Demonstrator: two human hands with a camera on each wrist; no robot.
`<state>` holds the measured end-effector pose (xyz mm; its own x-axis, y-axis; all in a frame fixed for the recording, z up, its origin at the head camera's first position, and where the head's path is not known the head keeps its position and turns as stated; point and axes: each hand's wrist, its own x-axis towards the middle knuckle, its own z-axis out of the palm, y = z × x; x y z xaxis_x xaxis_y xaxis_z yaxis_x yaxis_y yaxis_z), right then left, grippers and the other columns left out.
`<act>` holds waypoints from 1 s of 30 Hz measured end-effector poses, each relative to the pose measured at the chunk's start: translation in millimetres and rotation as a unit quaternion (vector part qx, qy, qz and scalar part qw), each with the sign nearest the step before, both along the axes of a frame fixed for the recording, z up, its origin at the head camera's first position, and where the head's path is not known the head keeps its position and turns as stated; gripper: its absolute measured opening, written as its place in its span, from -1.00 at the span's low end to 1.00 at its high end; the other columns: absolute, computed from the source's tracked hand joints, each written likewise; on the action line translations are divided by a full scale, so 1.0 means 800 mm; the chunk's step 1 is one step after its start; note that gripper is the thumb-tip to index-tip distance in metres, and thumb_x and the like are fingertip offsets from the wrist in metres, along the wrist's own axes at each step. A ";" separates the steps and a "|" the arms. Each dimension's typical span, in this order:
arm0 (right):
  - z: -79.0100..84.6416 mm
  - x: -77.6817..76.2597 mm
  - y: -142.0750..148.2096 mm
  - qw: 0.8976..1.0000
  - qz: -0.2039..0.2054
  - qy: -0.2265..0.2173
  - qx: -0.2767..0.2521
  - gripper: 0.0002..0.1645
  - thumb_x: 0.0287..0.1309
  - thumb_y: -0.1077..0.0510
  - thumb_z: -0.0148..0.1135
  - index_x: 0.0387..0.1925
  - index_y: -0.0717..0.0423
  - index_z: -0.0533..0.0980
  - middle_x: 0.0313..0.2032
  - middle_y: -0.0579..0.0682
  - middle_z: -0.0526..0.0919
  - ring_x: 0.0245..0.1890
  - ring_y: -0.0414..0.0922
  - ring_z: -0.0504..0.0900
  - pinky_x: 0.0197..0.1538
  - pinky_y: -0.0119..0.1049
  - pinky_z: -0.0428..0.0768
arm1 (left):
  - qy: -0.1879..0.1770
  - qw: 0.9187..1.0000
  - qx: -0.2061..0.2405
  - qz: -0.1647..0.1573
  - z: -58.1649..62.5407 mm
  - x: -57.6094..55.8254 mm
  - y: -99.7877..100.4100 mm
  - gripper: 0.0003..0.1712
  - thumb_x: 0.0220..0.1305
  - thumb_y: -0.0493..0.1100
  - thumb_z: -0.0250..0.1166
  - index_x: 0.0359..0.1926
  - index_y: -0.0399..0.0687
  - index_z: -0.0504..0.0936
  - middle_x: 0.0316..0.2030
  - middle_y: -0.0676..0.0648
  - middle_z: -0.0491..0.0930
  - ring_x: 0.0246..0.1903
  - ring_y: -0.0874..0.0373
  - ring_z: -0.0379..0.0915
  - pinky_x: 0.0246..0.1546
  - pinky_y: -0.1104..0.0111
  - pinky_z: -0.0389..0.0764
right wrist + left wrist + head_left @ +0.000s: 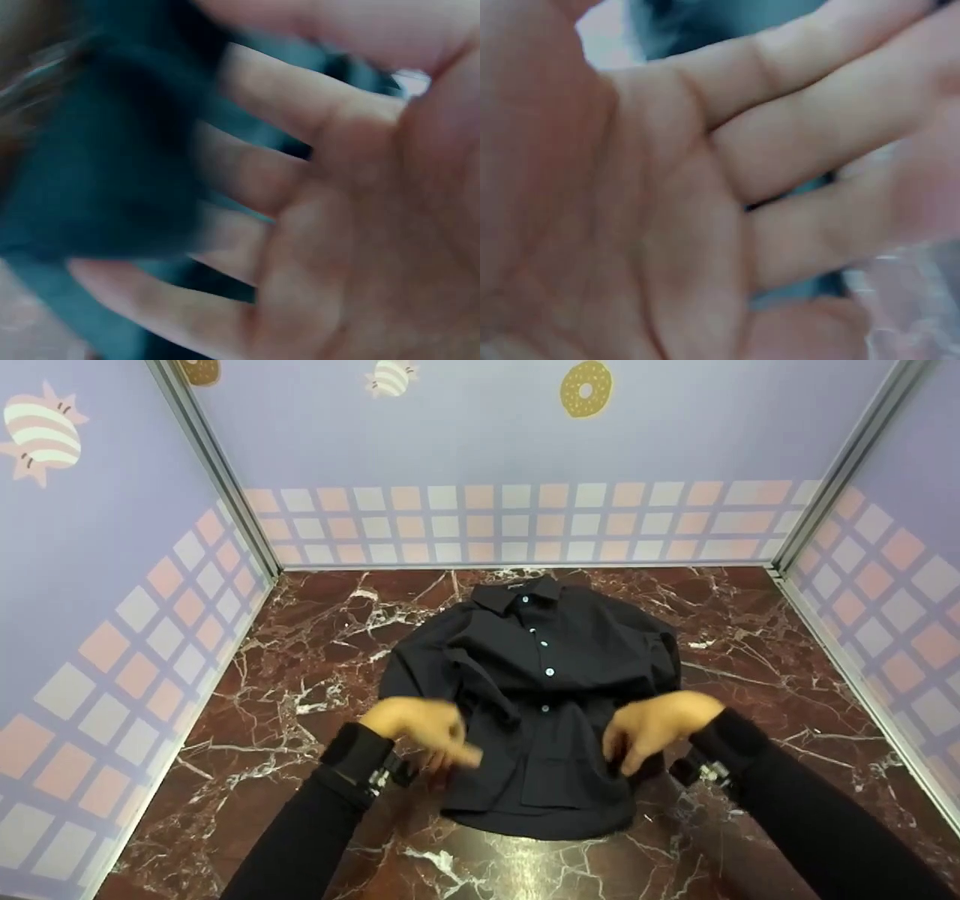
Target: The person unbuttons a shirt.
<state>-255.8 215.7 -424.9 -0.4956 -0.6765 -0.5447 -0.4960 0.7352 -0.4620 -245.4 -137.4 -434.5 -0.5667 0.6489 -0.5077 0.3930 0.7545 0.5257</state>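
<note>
A black button-up shirt (570, 660) lies front side up, its collar at the far end and its hem toward me. My left hand (427, 727) is over the shirt's lower left edge, blurred, with nothing in its grasp. In the left wrist view its palm and loosely extended fingers (802, 142) show, dark cloth beyond them. At the lower right side of the shirt is my right hand (660, 727), fingers pointing down and thumb apart. A fold of dark cloth (112, 157) covers some of its fingertips in the right wrist view.
The shirt lies on a dark red marbled tabletop (300, 675) with white veins. A patterned back panel (517, 457) and side panels enclose the table on three sides. Each black-sleeved wrist carries a small strapped device.
</note>
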 end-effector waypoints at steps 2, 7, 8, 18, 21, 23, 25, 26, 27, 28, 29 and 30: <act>0.013 -0.009 0.000 0.994 0.013 0.062 -0.091 -0.75 0.00 0.12 0.34 -0.20 -0.08 0.61 -0.29 -0.25 0.61 -0.31 -0.28 0.57 -0.22 -0.31 0.55 | 0.143 0.985 0.089 0.037 0.004 -0.007 0.003 -0.45 0.14 0.35 0.16 -0.51 -0.04 0.59 -0.57 0.06 0.59 -0.56 0.07 0.53 -0.47 0.32 0.51; 0.019 -0.032 -0.001 0.904 -0.053 0.381 -0.186 -0.85 0.11 0.18 0.26 -0.23 0.04 0.60 -0.27 -0.06 0.55 -0.29 -0.07 0.53 -0.24 -0.11 0.52 | 0.425 0.891 0.111 0.113 -0.010 -0.021 0.030 -0.37 0.04 0.40 0.21 -0.04 0.10 0.48 -0.03 0.01 0.40 -0.04 0.08 0.32 -0.02 0.20 0.35; 0.014 -0.034 -0.001 0.896 -0.081 0.406 -0.160 -0.79 0.12 0.15 0.26 -0.17 0.06 0.58 -0.23 0.01 0.53 -0.26 0.00 0.52 -0.24 -0.05 0.51 | 0.439 0.889 0.080 0.107 -0.015 -0.022 0.036 -0.30 0.01 0.41 0.22 0.04 0.10 0.44 0.08 -0.04 0.34 0.08 0.02 0.25 0.06 0.13 0.29; -0.055 -0.034 0.006 0.973 -0.140 0.157 0.093 -0.08 0.23 -0.34 -0.05 0.45 -0.09 -0.12 0.36 0.39 -0.15 0.29 0.43 -0.09 0.08 0.36 0.16 | 0.273 0.947 -0.145 0.089 -0.052 -0.028 0.032 -0.39 -0.07 0.39 0.31 -0.15 0.11 0.47 0.39 -0.15 0.00 0.35 -0.28 -0.20 0.23 -0.19 -0.11; -0.062 -0.044 0.007 0.972 -0.147 0.151 0.100 0.07 0.07 -0.49 -0.03 0.45 -0.19 -0.18 0.39 0.32 -0.27 0.31 0.42 -0.21 0.07 0.41 0.10 | 0.252 0.955 -0.126 0.097 -0.055 -0.041 0.018 -0.39 -0.15 0.41 0.36 -0.31 0.10 0.40 0.40 -0.11 -0.03 0.34 -0.30 -0.19 0.21 -0.21 -0.09; -0.065 -0.052 0.006 0.972 -0.145 0.157 0.096 0.15 -0.02 -0.54 0.00 0.45 -0.20 -0.19 0.40 0.31 -0.30 0.31 0.41 -0.24 0.07 0.43 0.05 | 0.234 0.961 -0.110 0.101 -0.057 -0.050 0.011 -0.37 -0.19 0.40 0.38 -0.35 0.08 0.36 0.41 -0.10 -0.06 0.33 -0.32 -0.20 0.21 -0.21 -0.09; -0.067 -0.060 0.005 0.972 -0.143 0.161 0.090 0.20 -0.09 -0.57 0.03 0.45 -0.21 -0.19 0.40 0.29 -0.32 0.32 0.40 -0.27 0.09 0.44 0.01 | 0.217 0.966 -0.094 0.105 -0.058 -0.060 0.005 -0.35 -0.20 0.39 0.40 -0.35 0.07 0.35 0.42 -0.09 -0.10 0.34 -0.32 -0.22 0.21 -0.21 -0.09; -0.068 -0.064 0.005 0.973 -0.141 0.161 0.087 0.22 -0.11 -0.58 0.04 0.45 -0.20 -0.20 0.40 0.29 -0.33 0.32 0.40 -0.28 0.08 0.45 0.00 | 0.209 0.968 -0.087 0.108 -0.058 -0.065 0.003 -0.35 -0.21 0.38 0.41 -0.34 0.06 0.36 0.43 -0.09 -0.11 0.34 -0.32 -0.24 0.21 -0.21 -0.10; -0.068 -0.067 0.005 0.974 -0.142 0.158 0.084 0.23 -0.12 -0.58 0.06 0.45 -0.21 -0.20 0.40 0.28 -0.35 0.32 0.39 -0.30 0.09 0.45 -0.01 | 0.202 0.970 -0.079 0.111 -0.059 -0.069 0.001 -0.34 -0.21 0.38 0.42 -0.33 0.05 0.36 0.43 -0.09 -0.12 0.34 -0.32 -0.26 0.21 -0.21 -0.10; -0.069 -0.071 0.005 0.974 -0.143 0.157 0.081 0.24 -0.13 -0.59 0.06 0.45 -0.22 -0.21 0.40 0.26 -0.36 0.33 0.38 -0.31 0.09 0.45 -0.02 | 0.198 0.971 -0.073 0.112 -0.059 -0.074 -0.001 -0.34 -0.22 0.37 0.42 -0.33 0.04 0.37 0.43 -0.09 -0.13 0.35 -0.31 -0.28 0.21 -0.22 -0.10; -0.069 -0.075 0.005 0.974 -0.144 0.157 0.078 0.24 -0.14 -0.58 0.07 0.45 -0.24 -0.21 0.41 0.25 -0.37 0.33 0.37 -0.32 0.10 0.44 -0.02 | 0.194 0.972 -0.068 0.112 -0.059 -0.080 -0.002 -0.34 -0.22 0.36 0.43 -0.33 0.03 0.37 0.43 -0.09 -0.14 0.35 -0.31 -0.29 0.21 -0.22 -0.10; -0.069 -0.078 0.006 0.974 -0.146 0.158 0.074 0.24 -0.14 -0.57 0.09 0.45 -0.24 -0.21 0.41 0.25 -0.37 0.33 0.37 -0.33 0.10 0.44 -0.03 | 0.191 0.973 -0.061 0.113 -0.059 -0.084 -0.003 -0.35 -0.22 0.34 0.44 -0.33 0.02 0.38 0.43 -0.09 -0.14 0.35 -0.31 -0.30 0.20 -0.22 -0.09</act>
<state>-318.4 220.7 -480.2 -0.8136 -0.4079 -0.4144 -0.3569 0.9130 -0.1979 -312.9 -140.1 -481.4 -0.8508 0.4338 -0.2965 0.3588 0.8919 0.2752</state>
